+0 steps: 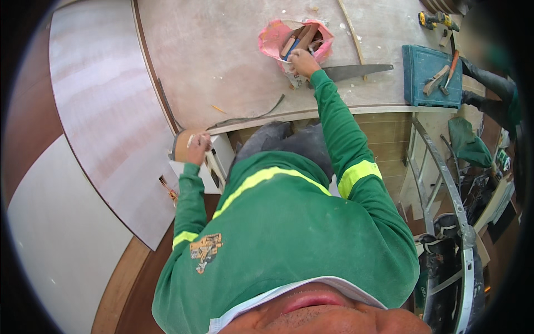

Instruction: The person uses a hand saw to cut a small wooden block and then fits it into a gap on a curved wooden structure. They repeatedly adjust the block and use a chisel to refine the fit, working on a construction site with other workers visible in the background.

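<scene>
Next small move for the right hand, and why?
Probably ease the right hand slowly into the pink bag: it's at the near rim, the mouth is open, and long items show inside. Slowly, I'd say, because a saw blade lies close by on the right.

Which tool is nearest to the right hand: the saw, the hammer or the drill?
The saw: its blade starts beside the right hand. The hammer lies farther right, on the blue case; the drill, beyond that case.
</scene>
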The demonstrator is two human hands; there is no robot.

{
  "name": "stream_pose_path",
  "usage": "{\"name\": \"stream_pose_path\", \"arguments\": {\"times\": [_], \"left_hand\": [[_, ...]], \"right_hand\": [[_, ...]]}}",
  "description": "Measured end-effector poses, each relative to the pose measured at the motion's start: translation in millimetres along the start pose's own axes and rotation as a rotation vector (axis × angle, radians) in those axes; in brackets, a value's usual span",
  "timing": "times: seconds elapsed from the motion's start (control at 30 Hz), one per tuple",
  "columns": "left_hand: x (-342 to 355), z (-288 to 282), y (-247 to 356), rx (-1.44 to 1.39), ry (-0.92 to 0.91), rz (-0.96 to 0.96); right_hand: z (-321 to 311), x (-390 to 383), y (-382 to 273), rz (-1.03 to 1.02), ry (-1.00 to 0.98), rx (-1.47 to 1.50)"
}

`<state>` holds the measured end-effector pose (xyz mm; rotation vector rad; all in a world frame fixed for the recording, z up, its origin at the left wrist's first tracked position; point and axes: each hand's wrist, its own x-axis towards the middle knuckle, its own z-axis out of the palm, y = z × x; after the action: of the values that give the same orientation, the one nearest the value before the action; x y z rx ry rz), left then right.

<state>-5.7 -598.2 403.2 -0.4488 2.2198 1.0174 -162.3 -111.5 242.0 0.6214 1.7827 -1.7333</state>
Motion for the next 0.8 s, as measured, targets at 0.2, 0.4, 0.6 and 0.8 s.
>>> {"name": "stream_pose_path", "arguments": {"times": [0.2,0.4,0.6,0.8], "left_hand": [[-42.0,4.4,-25.4,0.161,-0.084,-0.016],[-134.9,15.2,-51.2,-0.200,0.036,-0.385],[-132.3,-14.1,-127.7,-0.085,-0.061,-0.342],[-65.5,-20.8,-105.4,-0.272,0.056,-0.239]], "right_hand": [[2.5,149.0,30.1,-0.296,0.226,-0.860],[-11.6,194.9,39.0,-0.242,0.053,-1.628],[-15.6,245.9,43.4,-0.087,-0.044,-1.670],[4.7,189.6,3.0,-0.011,-0.339,-1.967]]}}
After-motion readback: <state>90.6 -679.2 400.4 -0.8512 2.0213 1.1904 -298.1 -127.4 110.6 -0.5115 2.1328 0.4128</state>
